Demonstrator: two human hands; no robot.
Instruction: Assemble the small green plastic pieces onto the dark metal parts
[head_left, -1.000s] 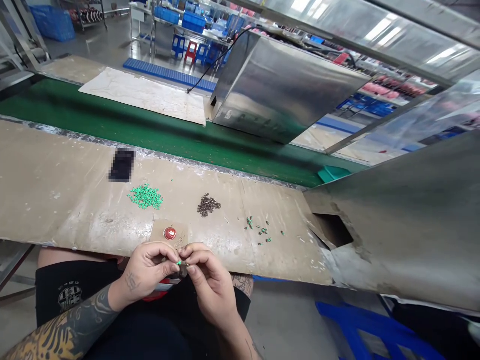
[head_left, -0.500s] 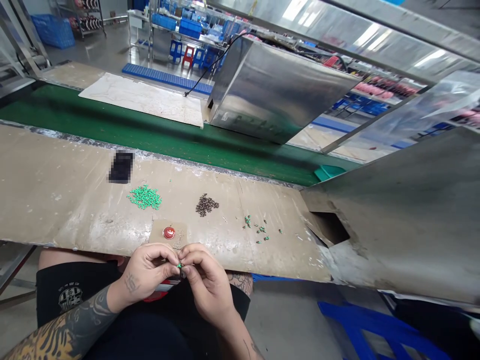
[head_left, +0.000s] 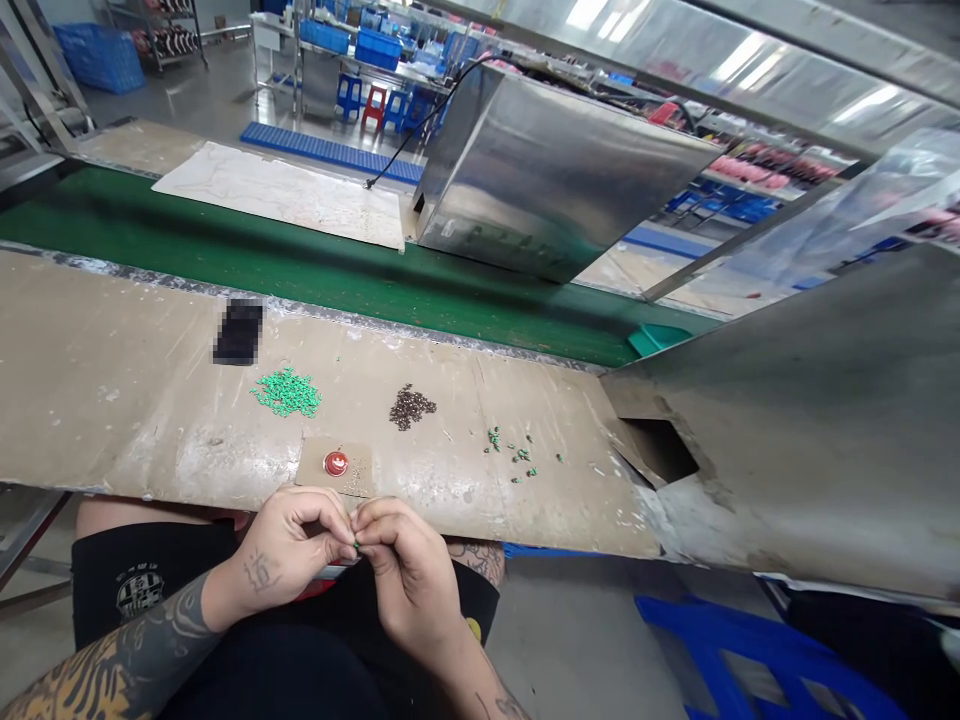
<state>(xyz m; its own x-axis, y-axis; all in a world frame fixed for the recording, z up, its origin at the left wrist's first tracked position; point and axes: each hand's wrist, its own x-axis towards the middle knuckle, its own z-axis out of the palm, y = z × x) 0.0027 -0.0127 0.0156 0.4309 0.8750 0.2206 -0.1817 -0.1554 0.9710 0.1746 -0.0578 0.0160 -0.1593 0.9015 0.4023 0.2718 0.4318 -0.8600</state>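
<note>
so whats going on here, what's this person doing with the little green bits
A person's left hand and right hand pinch a tiny green piece at their fingertips, just off a worn tan board. On the board lie a green heap, a dark brown heap, and a red round piece on a cardboard square.

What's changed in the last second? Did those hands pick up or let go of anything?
The left hand and right hand have drawn closer, hiding the small dark piece that showed below their fingers. The tiny green piece remains pinched between them; nothing was visibly picked up or released. The green pile, dark pile and red disc stayed put, though the view shifted slightly.
</note>
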